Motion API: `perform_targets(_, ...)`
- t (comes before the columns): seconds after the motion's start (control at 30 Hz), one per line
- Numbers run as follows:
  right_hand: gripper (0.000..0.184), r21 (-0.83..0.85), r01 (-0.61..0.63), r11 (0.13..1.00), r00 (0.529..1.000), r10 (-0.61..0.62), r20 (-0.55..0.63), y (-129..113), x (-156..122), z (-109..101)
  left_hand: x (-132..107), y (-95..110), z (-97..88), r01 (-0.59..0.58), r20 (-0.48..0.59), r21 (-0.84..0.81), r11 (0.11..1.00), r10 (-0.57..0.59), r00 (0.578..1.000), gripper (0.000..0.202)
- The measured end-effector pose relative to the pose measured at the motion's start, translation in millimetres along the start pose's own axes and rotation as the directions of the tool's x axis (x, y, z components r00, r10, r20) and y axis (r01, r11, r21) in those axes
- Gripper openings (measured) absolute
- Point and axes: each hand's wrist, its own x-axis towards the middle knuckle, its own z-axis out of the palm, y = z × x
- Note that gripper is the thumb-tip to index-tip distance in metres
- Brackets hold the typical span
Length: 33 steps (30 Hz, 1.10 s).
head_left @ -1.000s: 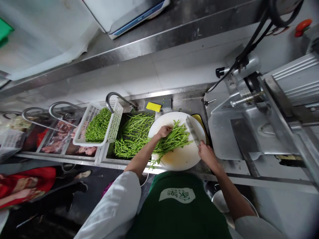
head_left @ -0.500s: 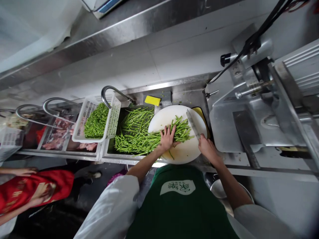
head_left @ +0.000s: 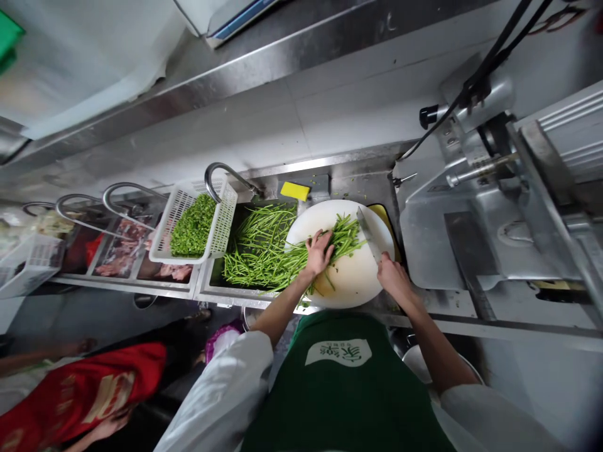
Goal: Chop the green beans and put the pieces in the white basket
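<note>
A round white cutting board (head_left: 358, 279) lies over the right end of a steel sink. A bundle of long green beans (head_left: 346, 235) lies across it, with ends reaching the cleaver. My left hand (head_left: 319, 252) presses down on the bundle, fingers curled over the stems. My right hand (head_left: 392, 276) grips the handle of a cleaver (head_left: 367, 232), whose blade stands at the right end of the beans. More green beans (head_left: 259, 251) fill the sink basin to the left.
A white plastic basket (head_left: 219, 229) with chopped greens sits on the sink rim by a tap (head_left: 226, 172). A yellow sponge (head_left: 295, 190) lies behind the board. A steel slicing machine (head_left: 471, 207) stands right. Trays of meat (head_left: 122, 257) sit left; a person in red (head_left: 85, 395) is below left.
My left hand went from the far side of the bundle onto its middle, spread flat, and now curls over the stems. The cleaver has hardly moved. The person in red shifted.
</note>
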Motion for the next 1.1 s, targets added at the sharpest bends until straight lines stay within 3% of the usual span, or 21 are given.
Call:
perform_targets(0.17,0.033,0.032,0.003,0.999,1.000,-0.004,0.010,6,3,1,18,15,-13.5,0.114,-0.104,-0.226,0.967,-0.140,0.985,0.043)
perform_targets(0.3,0.034,0.048,0.006,0.999,1.000,-0.006,0.002,10,6,5,29,27,-26.8,-0.024,-0.188,-0.317,0.948,-0.038,0.981,0.046)
perform_targets(0.37,0.034,0.046,0.004,0.999,1.000,-0.004,-0.005,11,7,7,30,27,-28.4,-0.131,-0.120,-0.266,0.955,0.102,0.987,0.046)
perform_targets(0.43,0.033,0.043,-0.002,0.999,1.000,0.002,-0.005,12,8,7,27,24,-25.9,-0.216,0.046,-0.198,0.956,0.229,0.972,0.042)
perform_targets(0.5,0.032,0.042,-0.008,0.999,1.000,0.008,0.000,12,8,7,22,19,-22.8,-0.254,0.177,-0.135,0.958,0.276,0.945,0.036)
perform_targets(0.53,0.032,0.043,-0.008,0.999,1.000,0.008,0.005,12,7,6,20,17,-22.2,-0.256,0.187,-0.107,0.961,0.272,0.944,0.034)
perform_targets(0.63,0.032,0.043,0.000,0.999,1.000,0.000,0.004,12,7,4,19,8,-26.7,-0.177,0.016,-0.058,0.982,0.179,0.984,0.033)
perform_targets(0.7,0.032,0.039,0.004,0.999,1.000,-0.004,0.004,11,7,3,27,1,-30.6,0.006,-0.112,-0.044,0.999,-0.011,0.994,0.040)
perform_targets(0.8,0.032,0.030,-0.002,1.000,1.000,0.002,0.012,9,6,3,44,-7,-27.0,0.249,-0.039,-0.052,0.967,-0.251,0.967,0.053)
perform_targets(0.87,0.033,0.024,-0.005,1.000,1.000,0.004,0.016,8,6,3,54,-10,-17.8,0.261,0.046,-0.059,0.964,-0.258,0.965,0.046)
perform_targets(1.0,0.033,0.011,-0.015,1.000,1.000,0.014,0.025,6,5,3,68,-5,-1.7,0.332,-0.007,-0.072,0.941,-0.333,0.943,0.027)
perform_targets(1.1,0.032,0.005,-0.028,1.000,0.999,0.028,0.024,5,6,0,79,4,-0.9,0.339,0.029,-0.119,0.933,-0.338,0.941,0.022)
